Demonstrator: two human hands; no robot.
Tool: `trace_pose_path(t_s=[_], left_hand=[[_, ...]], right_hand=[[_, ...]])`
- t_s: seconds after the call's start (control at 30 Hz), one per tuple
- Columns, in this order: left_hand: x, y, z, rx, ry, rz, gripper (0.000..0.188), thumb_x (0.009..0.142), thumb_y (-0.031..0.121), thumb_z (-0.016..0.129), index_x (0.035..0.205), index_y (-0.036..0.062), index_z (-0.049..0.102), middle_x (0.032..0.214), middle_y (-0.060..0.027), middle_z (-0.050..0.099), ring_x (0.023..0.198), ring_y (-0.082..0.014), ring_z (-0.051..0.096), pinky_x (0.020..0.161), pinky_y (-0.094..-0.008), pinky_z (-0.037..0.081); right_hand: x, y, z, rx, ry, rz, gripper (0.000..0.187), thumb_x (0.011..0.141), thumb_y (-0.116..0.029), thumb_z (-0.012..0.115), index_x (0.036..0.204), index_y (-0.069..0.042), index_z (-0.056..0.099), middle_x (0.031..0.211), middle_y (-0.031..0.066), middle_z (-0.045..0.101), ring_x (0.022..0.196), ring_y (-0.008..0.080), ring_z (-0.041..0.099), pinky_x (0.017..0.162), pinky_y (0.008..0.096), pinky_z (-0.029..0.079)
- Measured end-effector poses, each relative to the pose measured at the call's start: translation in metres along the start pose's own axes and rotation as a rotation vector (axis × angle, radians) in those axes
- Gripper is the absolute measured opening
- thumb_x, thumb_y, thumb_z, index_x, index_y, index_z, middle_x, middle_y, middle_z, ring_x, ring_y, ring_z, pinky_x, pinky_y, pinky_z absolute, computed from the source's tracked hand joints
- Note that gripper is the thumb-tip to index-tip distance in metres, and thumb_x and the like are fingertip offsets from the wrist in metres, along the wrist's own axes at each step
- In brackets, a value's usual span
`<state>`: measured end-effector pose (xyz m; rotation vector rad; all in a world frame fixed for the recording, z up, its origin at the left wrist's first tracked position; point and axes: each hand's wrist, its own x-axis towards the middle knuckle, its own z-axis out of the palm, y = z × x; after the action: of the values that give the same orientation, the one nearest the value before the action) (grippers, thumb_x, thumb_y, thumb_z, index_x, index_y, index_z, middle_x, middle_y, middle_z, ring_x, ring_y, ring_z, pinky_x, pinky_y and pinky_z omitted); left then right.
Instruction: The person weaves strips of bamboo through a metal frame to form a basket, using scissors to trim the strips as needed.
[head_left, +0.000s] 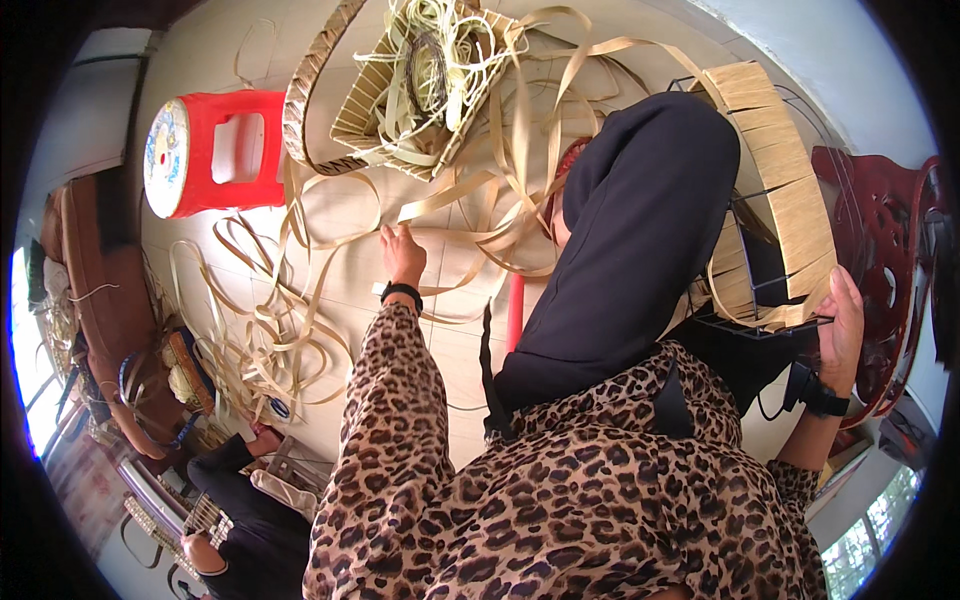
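The stool (222, 180) is smooth, glossy red plastic. Just to its right, the basket (362, 105) has ribbed, dull sides, apparently of plant fibre or papery strip. Farther right of the stool, the strips (520, 120) look flat and smooth, with a faint sheen. Well to its right, the frame (785, 180) is black metal wire wrapped in creased, matt, paper-like tan band. Around the stool, the floor (460, 365) is smooth, slightly shiny tile.

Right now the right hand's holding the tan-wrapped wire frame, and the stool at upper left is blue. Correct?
Not quite: the stool at upper left is red, not blue, as the head view shows. The right hand is indeed holding the tan-wrapped wire frame.
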<state>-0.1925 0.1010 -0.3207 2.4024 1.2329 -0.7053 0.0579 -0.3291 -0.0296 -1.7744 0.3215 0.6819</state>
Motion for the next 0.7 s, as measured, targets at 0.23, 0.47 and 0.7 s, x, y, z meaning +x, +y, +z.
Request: trace_pose_path(t_s=[0.23, 0.47, 0.7], left_hand=[[-0.001, 0.012, 0.017, 0.096, 0.011, -0.074, 0.035, 0.074, 0.009, 0.047, 0.109, 0.013, 0.048, 0.121, -0.011, 0.033, 0.113, -0.0269, 0.03, 0.08, -0.0388, 0.038], [-0.009, 0.036, 0.017, -0.535, -0.112, -0.446, 0.021, 0.073, 0.019, 0.047, 0.084, 0.0052, 0.057, 0.074, -0.0124, 0.057, 0.073, -0.0285, 0.055, 0.062, -0.0415, 0.044], [-0.021, 0.18, -0.141, -1.164, 0.177, 0.454, 0.021, 0.078, 0.017, 0.05, 0.063, 0.0033, 0.045, 0.05, -0.001, 0.042, 0.048, -0.0088, 0.046, 0.043, -0.0243, 0.037]], right_hand=[[-0.004, -0.011, 0.02, -0.074, 0.1, -0.025, 0.027, 0.083, -0.023, 0.046, 0.097, 0.0, 0.051, 0.074, -0.0009, 0.054, 0.06, 0.0035, 0.047, 0.058, 0.0169, 0.037], [-0.005, -0.015, 0.017, -0.052, -0.002, -0.023, 0.028, 0.083, -0.023, 0.046, 0.098, 0.0, 0.05, 0.073, -0.0006, 0.054, 0.062, 0.0042, 0.047, 0.06, 0.0171, 0.037], [0.003, -0.009, 0.027, -0.006, 0.051, -0.087, 0.025, 0.083, -0.022, 0.047, 0.097, -0.001, 0.05, 0.065, -0.0053, 0.045, 0.055, 0.0009, 0.036, 0.051, 0.0161, 0.03]])
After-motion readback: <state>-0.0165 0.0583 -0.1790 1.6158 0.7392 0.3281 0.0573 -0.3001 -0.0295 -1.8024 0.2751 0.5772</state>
